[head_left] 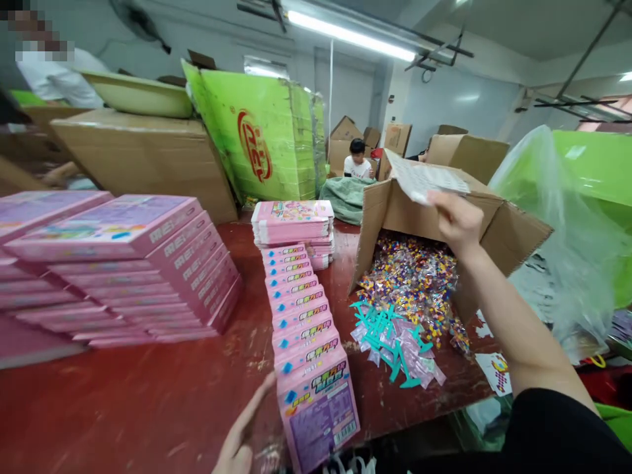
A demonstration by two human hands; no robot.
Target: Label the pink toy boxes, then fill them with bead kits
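Note:
In the head view my right hand [459,220] is raised over the open cardboard box, its fingers pinching the edge of a pale printed sheet [427,179]. Low in the middle, my left hand [241,431] has its index finger stretched out alongside a row of pink printed boxes [306,336]; whether the fingertip touches them I cannot tell. The boxes overlap in a leaning line towards me. Under my right hand, the cardboard box [371,214] holds many small bags of multicoloured beads [417,276], which spill onto the table. Teal plastic tools [390,336] lie among small clear packets [417,359].
Stacked pink boxes [123,263] stand on the red table [148,408] at left. A flat pile of pink cartons [293,220] lies behind the row. Green boxes [261,131] and a cardboard carton [143,158] rise behind. Another person [358,161] sits farther back.

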